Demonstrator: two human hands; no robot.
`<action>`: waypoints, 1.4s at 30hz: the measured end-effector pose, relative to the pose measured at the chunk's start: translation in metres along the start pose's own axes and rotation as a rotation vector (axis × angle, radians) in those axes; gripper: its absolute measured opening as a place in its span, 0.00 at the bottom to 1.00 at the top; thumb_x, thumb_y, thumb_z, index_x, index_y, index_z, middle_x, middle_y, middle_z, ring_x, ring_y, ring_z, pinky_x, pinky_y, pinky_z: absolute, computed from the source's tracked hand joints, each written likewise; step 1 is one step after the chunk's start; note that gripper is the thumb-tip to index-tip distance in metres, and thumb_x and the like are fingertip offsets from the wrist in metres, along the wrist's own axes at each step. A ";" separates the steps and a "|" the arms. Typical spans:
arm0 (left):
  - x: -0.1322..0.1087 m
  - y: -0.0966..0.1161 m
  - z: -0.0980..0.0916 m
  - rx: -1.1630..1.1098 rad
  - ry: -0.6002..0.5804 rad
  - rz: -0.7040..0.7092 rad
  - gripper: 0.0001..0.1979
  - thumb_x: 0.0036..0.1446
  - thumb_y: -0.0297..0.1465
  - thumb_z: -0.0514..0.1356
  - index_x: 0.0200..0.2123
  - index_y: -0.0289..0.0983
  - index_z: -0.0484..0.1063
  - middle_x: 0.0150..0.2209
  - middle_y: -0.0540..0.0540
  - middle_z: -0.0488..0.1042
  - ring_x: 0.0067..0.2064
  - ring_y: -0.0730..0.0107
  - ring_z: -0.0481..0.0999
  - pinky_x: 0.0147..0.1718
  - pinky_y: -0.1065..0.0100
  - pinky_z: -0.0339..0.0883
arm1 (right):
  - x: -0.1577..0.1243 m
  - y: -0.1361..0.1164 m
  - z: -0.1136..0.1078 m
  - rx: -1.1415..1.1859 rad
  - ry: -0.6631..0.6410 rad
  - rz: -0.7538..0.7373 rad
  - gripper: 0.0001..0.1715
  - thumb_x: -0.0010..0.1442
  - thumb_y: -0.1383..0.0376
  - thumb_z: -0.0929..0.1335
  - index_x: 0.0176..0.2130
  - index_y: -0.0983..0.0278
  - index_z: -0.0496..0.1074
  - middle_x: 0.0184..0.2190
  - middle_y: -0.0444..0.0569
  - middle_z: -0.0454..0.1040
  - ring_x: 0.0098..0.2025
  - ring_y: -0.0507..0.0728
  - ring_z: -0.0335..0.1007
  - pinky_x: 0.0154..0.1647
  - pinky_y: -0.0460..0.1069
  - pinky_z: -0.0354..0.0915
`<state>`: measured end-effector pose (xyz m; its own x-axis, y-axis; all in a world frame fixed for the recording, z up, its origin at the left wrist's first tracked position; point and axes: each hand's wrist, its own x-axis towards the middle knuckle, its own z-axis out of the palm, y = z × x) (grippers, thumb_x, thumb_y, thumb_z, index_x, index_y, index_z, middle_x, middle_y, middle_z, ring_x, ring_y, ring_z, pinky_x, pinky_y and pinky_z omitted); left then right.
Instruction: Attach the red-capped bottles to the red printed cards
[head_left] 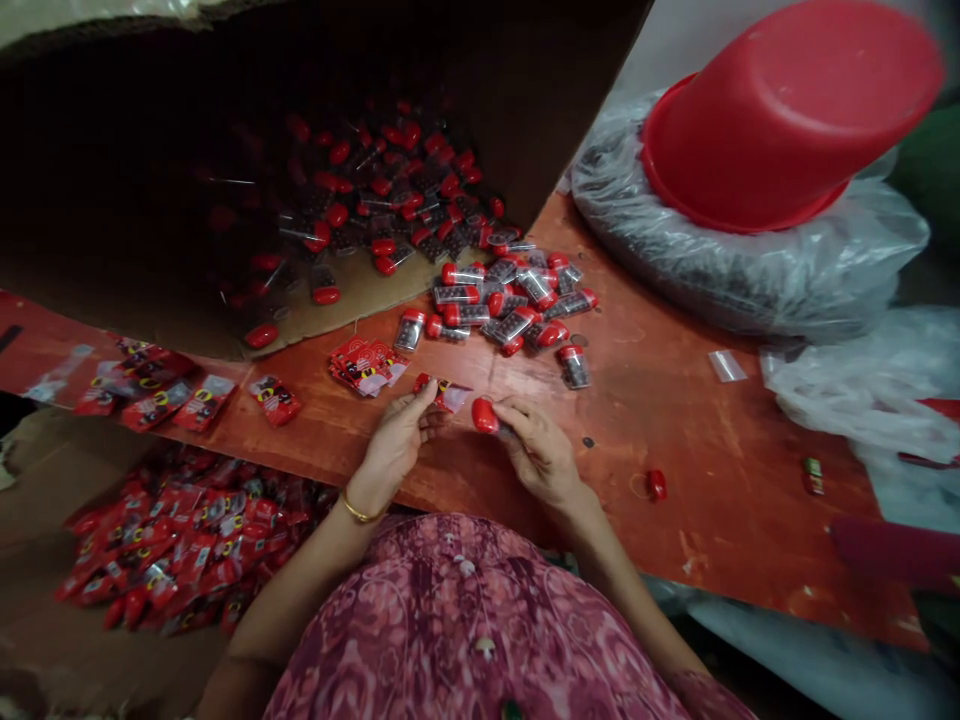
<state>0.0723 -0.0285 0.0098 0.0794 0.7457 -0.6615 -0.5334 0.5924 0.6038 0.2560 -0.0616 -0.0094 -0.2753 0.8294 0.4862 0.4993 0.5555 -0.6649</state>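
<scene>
A cardboard box gapes beyond both grips, with a heap of red-capped containers just past them. The left hand, palm turned inward, and the right hand, back upward, face each other close together, fingers curled. Just beyond the left grip lies a stack of red cards. The right thumb and fingertips, nearly closed, pinch a red-ended container; the left thumb presses a red printed packet against its fingers.
</scene>
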 end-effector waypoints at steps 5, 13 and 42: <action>-0.002 0.001 0.000 0.118 -0.046 0.063 0.18 0.36 0.43 0.70 0.22 0.34 0.72 0.20 0.50 0.75 0.22 0.75 0.73 0.24 0.74 0.66 | 0.005 0.005 0.004 0.018 -0.079 -0.031 0.23 0.62 0.71 0.60 0.54 0.53 0.67 0.40 0.50 0.71 0.41 0.55 0.69 0.40 0.53 0.67; -0.003 -0.003 0.008 0.105 -0.114 0.133 0.20 0.34 0.43 0.70 0.26 0.35 0.73 0.24 0.50 0.76 0.26 0.74 0.74 0.30 0.72 0.68 | 0.005 0.005 0.012 -0.037 -0.074 -0.007 0.27 0.61 0.74 0.59 0.55 0.53 0.65 0.43 0.52 0.68 0.43 0.56 0.67 0.41 0.54 0.67; 0.000 -0.022 0.019 -0.167 -0.085 0.296 0.16 0.38 0.38 0.70 0.26 0.35 0.72 0.23 0.52 0.73 0.24 0.80 0.69 0.26 0.76 0.62 | 0.017 -0.027 0.045 0.523 0.249 0.717 0.13 0.57 0.56 0.67 0.37 0.63 0.70 0.20 0.39 0.66 0.17 0.46 0.57 0.17 0.43 0.56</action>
<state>0.1001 -0.0357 0.0047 -0.0337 0.9046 -0.4249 -0.6732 0.2937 0.6786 0.2011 -0.0592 -0.0086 0.1718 0.9824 -0.0739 0.0302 -0.0802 -0.9963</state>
